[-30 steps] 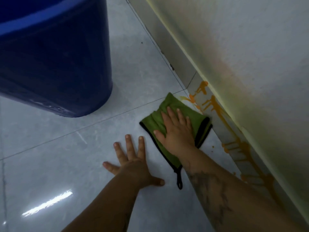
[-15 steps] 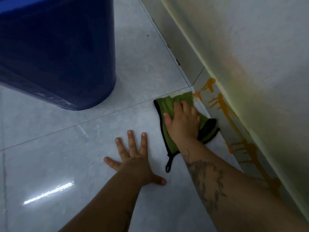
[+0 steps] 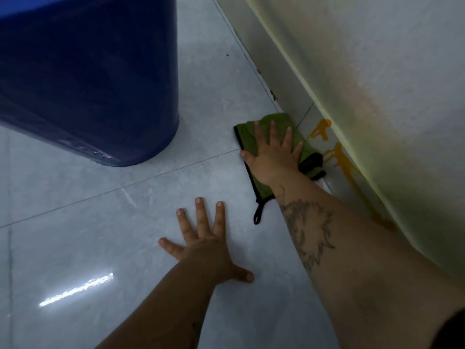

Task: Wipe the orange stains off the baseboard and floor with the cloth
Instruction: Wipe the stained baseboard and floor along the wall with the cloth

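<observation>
The green cloth is being pressed flat under the spread right hand at the baseboard foot, the spread left hand bracing; firmer pressure into the orange stains is being called for.

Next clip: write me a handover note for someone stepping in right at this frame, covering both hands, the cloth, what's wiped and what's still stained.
Right hand: flat, fingers spread, pressing the green cloth onto the floor right at the foot of the baseboard. Not gripping, just pushing down.
Left hand: empty, palm flat on the floor, bracing.
Blue bin stands clear to the left.
Done: no orange shows on the visible floor tiles; under the cloth cannot be seen.
Left: orange stains run along the baseboard from just past the cloth towards the person, partly hidden behind the right forearm. Bring the cloth up onto the baseboard and work along them.
</observation>
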